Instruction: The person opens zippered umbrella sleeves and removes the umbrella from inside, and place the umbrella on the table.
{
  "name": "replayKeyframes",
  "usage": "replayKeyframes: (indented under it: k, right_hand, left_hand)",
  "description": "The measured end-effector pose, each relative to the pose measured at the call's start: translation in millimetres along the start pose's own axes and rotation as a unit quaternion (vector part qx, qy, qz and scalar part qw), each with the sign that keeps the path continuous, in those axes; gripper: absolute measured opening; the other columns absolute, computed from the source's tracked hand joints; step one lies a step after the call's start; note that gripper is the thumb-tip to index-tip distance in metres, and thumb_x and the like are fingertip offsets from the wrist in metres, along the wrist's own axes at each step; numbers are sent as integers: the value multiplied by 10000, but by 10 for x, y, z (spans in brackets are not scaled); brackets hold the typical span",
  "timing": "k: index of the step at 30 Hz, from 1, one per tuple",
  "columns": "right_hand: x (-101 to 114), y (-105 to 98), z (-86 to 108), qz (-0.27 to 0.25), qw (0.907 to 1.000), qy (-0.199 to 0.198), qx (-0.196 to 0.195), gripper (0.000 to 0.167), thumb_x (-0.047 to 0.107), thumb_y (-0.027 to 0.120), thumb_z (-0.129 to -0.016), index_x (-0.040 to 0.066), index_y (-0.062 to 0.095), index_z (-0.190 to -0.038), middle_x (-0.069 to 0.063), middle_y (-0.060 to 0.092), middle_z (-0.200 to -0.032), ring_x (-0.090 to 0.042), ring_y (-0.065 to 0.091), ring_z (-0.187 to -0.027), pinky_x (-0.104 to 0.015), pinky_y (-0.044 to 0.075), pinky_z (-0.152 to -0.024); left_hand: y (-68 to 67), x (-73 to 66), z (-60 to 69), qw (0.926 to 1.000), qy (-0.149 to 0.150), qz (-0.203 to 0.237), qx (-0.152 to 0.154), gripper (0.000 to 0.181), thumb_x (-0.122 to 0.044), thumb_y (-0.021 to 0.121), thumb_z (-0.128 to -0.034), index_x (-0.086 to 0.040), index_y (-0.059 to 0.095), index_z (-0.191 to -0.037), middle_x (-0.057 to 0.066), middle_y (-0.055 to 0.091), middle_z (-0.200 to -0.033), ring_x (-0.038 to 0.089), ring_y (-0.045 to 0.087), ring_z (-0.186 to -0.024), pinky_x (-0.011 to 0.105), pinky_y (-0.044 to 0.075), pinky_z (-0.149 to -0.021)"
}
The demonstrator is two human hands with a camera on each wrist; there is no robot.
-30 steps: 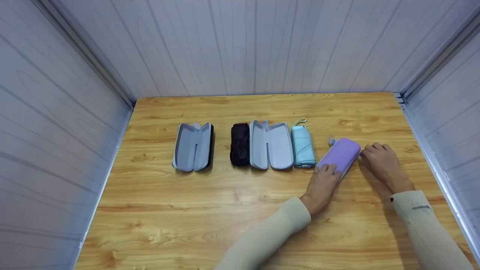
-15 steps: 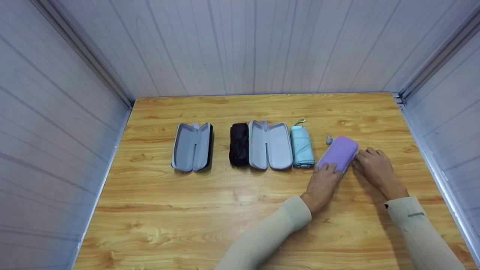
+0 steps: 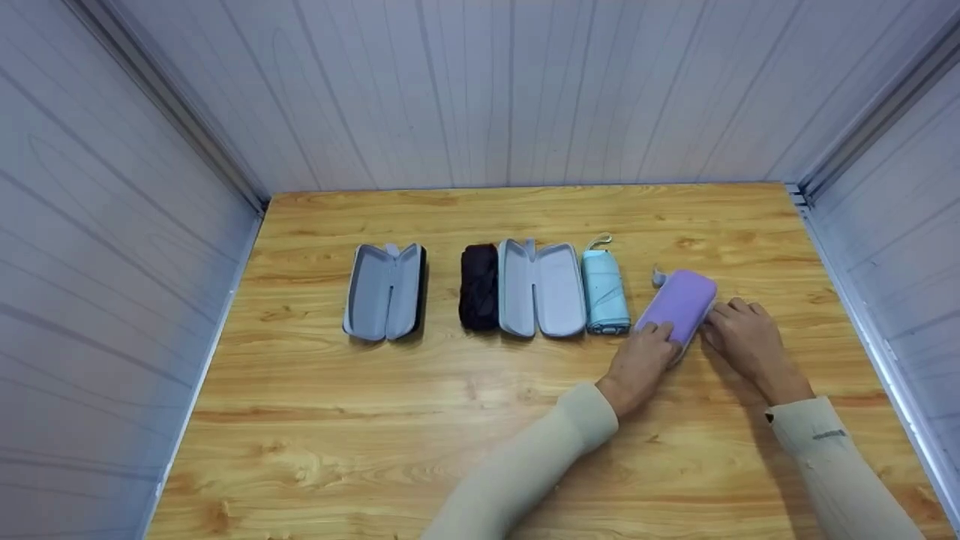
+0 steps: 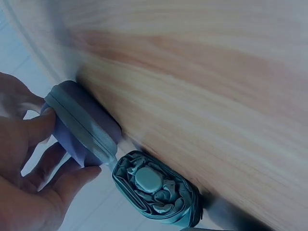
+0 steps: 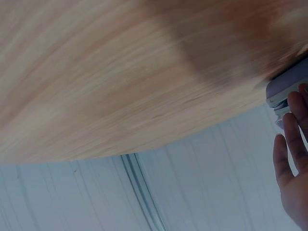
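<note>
A purple zip case [image 3: 682, 300] with a grey zipper band lies slanted at the table's right. My left hand [image 3: 641, 360] grips its near end; in the left wrist view the thumb and fingers [image 4: 77, 180] of this hand hold the case [image 4: 79, 125] by its sides. My right hand [image 3: 746, 337] is at the case's right edge, fingertips pinching along the zipper; the pull itself is hidden. In the right wrist view, fingers [image 5: 293, 130] touch the end of the case [image 5: 288, 84], where a gap shows in the seam. A grey tab [image 3: 658, 277] sticks out at its far end.
Left of the purple case lies a light blue folded umbrella [image 3: 606, 292] with a cord loop. Beside it are an open grey-lined case [image 3: 561, 292], a dark folded bundle [image 3: 478, 289] and another open case [image 3: 367, 292]. Panel walls [image 3: 480, 97] enclose the wooden table [image 3: 360, 442].
My right hand has slid left and nearer along the case's right edge. The case has shifted slightly left, and my left hand stays on its near end.
</note>
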State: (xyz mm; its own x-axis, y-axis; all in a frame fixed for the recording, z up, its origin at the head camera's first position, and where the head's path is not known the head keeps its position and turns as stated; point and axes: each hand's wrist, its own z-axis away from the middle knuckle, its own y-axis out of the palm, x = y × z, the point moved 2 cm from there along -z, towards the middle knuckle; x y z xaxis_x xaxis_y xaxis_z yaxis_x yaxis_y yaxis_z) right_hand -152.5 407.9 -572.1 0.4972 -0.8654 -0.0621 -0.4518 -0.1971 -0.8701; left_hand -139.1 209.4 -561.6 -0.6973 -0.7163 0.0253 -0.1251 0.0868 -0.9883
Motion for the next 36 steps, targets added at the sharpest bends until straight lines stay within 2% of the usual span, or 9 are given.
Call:
replayKeyframes:
  k: [11, 21, 27, 31, 36]
  right_hand:
    - [105, -3, 6, -74, 9999, 32, 148, 167, 15, 850, -796, -37, 702, -856, -173, 704, -831, -374, 613, -759, -536, 525, -672]
    - [176, -10, 19, -95, 9999, -20, 71, 127, 46, 800, -824, -17, 690, -827, -155, 702, -800, -361, 620, -735, -542, 537, -671]
    - [238, -15, 44, -236, 9995, -191, -115, 131, 22, 796, -797, -19, 674, -775, -154, 684, -770, -364, 606, -714, -523, 523, -633]
    - [269, -11, 61, -350, 9990, -225, -182, 134, 7, 790, -781, -14, 663, -746, -146, 668, -742, -354, 582, -691, -510, 502, -607]
    - [296, -15, 87, -425, 9989, -166, -86, 137, -2, 840, -757, -21, 712, -802, -154, 702, -774, -350, 598, -703, -520, 521, -627]
  left_hand:
    - [34, -44, -22, 9996, -144, -219, -116, 221, -184, 668, -1026, -303, 796, -1159, -80, 652, -1169, 82, 635, -1051, 207, 569, -834]
    - [50, -69, -9, 9987, -243, -100, -426, 185, -193, 671, -1024, -283, 803, -1115, -78, 667, -1131, 87, 646, -1015, 221, 580, -778]
    - [60, -95, -12, 9976, -323, -77, -608, 194, -169, 683, -1010, -273, 817, -1103, -78, 679, -1096, 82, 651, -985, 208, 579, -747]
    - [62, -104, -20, 9972, -403, 22, -624, 193, -162, 693, -1009, -267, 816, -1114, -76, 684, -1082, 79, 652, -969, 201, 581, -728]
    - [62, -120, -33, 9972, -434, 21, -612, 200, -180, 687, -1017, -270, 812, -1144, -75, 692, -1085, 79, 662, -964, 202, 586, -728]
